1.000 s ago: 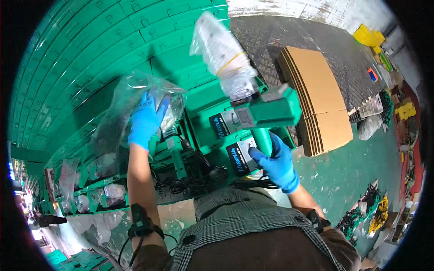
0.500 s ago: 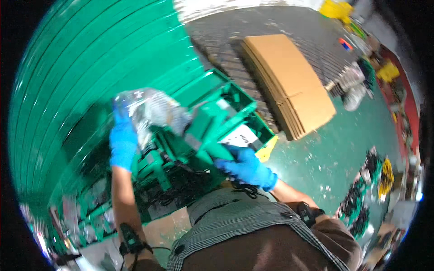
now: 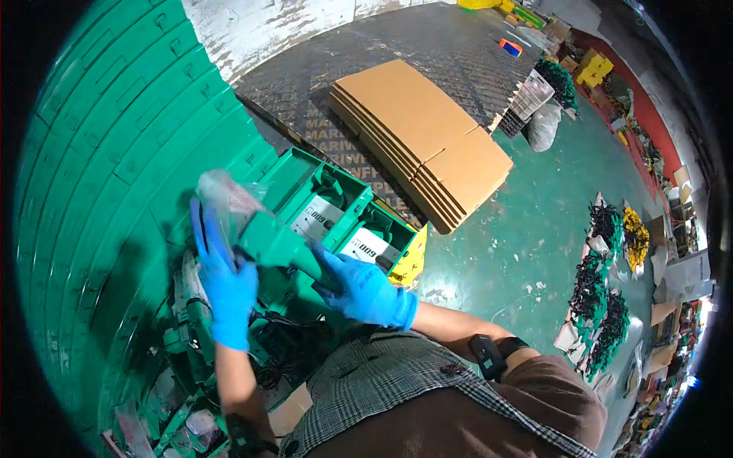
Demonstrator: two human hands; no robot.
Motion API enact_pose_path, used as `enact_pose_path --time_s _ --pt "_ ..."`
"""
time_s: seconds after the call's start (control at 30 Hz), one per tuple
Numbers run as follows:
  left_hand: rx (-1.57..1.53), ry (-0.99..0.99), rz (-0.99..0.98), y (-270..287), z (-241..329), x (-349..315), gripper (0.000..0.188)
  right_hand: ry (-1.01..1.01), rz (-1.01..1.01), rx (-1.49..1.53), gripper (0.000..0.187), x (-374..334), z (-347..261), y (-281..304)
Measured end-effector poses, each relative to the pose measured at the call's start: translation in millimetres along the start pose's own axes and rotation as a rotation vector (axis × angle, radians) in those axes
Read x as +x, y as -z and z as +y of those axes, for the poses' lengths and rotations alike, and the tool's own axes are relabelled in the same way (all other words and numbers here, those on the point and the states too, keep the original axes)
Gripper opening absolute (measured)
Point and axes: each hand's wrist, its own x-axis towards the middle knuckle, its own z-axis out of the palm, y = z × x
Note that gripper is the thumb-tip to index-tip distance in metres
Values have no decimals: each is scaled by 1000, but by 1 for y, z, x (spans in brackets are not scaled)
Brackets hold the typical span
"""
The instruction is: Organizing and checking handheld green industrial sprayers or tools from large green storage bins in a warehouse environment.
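Observation:
Both my hands wear blue gloves. My right hand (image 3: 366, 294) is closed round the narrow end of a green object (image 3: 271, 240), blurred, with a broad far end; its exact kind I cannot make out. At that far end is a clear plastic bag (image 3: 221, 195) with something pale in it. My left hand (image 3: 227, 294) has its fingers along the bag's left side and its thumb near the green object, gripping the bag. Just beyond my hands stand open green cases (image 3: 286, 179) with white printed boxes or leaflets (image 3: 372, 248) and black parts inside.
Stacked green cases (image 3: 145, 99) form a wall on the left. Flat cardboard boxes (image 3: 427, 137) are piled beyond. Green tool parts and bags (image 3: 183, 416) lie low at left. Bundles of black and green cords (image 3: 599, 286) lie on the floor at right, near a crate (image 3: 527, 99).
The view has swung, so the cardboard pile sits further left. My hands have come closer together, bringing the green object and the bag up against each other.

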Motion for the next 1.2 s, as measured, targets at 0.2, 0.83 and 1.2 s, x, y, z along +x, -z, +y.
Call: enact_pose_path --time_s 0.2,0.83,1.2 --pt "313 -310 -384 20 3 22 74 -33 -166 -96 69 -4 -20 29" --pt "-42 -106 -410 18 10 6 83 -94 -136 37 59 8 -27 14" --pt "-815 -17 -194 -16 16 -116 36 -543 -386 820 55 0 -7 17"
